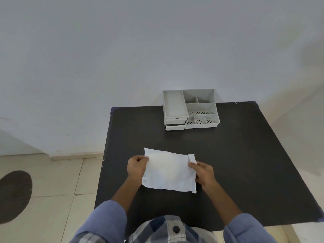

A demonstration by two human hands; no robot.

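A white cloth (168,170), folded into a rough rectangle, lies on the black table (236,155) in front of me. My left hand (136,167) pinches its left edge near the upper corner, fingers curled. My right hand (204,173) grips the right edge, where a narrow strip of cloth is turned over. Both forearms reach in from the bottom, in blue sleeves.
A grey plastic organiser (191,109) with several compartments and two small drawers stands at the table's far edge against the white wall. Tiled floor lies to the left, with a dark round shape (14,195) on it.
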